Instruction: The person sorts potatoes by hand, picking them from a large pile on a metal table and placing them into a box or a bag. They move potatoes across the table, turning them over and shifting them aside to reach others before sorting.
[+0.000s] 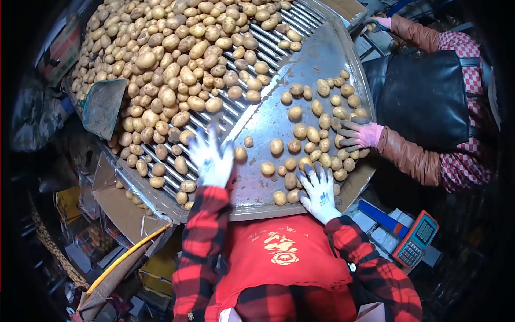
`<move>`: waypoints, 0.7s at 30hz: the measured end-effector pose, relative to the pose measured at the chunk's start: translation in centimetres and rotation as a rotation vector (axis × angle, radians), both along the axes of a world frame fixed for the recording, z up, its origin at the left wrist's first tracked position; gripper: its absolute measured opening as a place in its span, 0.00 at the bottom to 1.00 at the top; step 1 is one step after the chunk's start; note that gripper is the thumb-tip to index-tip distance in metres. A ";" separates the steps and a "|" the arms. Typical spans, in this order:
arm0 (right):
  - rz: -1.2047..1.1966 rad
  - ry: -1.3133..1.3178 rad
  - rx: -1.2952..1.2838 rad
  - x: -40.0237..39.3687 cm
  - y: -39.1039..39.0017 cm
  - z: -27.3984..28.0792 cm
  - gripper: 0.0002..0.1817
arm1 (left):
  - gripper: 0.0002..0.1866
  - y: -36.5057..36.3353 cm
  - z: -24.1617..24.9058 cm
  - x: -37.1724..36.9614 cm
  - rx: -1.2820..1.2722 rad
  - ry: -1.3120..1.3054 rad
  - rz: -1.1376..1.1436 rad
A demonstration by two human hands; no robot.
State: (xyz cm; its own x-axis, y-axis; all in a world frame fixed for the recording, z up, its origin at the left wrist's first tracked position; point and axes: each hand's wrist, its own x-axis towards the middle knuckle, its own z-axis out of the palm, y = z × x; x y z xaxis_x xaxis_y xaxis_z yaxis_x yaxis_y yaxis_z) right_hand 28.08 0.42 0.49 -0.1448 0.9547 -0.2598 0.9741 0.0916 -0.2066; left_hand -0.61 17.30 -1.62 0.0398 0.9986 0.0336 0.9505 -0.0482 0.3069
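My left hand (pixel 212 158), in a white work glove, reaches over the edge of the metal slats with its fingers spread and slightly blurred. One potato (pixel 240 154) lies just right of it on the smooth metal plate (pixel 252 185). My right hand (pixel 321 194), gloved in white with dark blue fingertips, rests with fingers apart on the near side of a cluster of potatoes (pixel 324 134). Neither hand is closed around a potato. Beyond my left hand a large heap of potatoes (pixel 177 70) covers much of the slatted grate (pixel 271 48).
A green scoop (pixel 103 109) leans at the heap's left edge. On the right, a co-worker's gloved hand (pixel 360 134) touches the same cluster. A cardboard box (pixel 120 201) stands below the table's left rim. A digital scale (pixel 416 239) sits at lower right.
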 end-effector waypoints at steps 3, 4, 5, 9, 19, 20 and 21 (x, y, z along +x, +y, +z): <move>-0.096 0.043 0.092 2.4 -2.0 -0.7 0.35 | 0.34 1.2 0.2 7.3 -0.066 0.122 -0.217; -0.162 0.087 0.122 3.0 -2.4 -0.9 0.35 | 0.31 0.6 -0.3 9.5 -0.043 0.018 -0.339; -0.197 0.087 0.238 3.1 -2.0 -0.7 0.34 | 0.29 -0.9 -0.8 11.6 0.047 0.032 -0.394; -0.214 0.099 0.384 3.7 5.7 1.4 0.30 | 0.30 -6.4 -0.1 14.4 -0.122 -0.238 -0.780; 0.043 0.221 0.548 1.2 25.4 2.1 0.28 | 0.20 -9.2 3.2 5.8 -0.196 -0.505 -0.756; 0.116 0.235 0.571 -1.0 24.8 2.6 0.27 | 0.20 -9.6 3.6 4.5 -0.197 -0.516 -0.708; 0.142 0.276 0.235 -4.2 24.4 4.8 0.27 | 0.19 -9.9 4.2 3.4 -0.173 -0.537 -0.630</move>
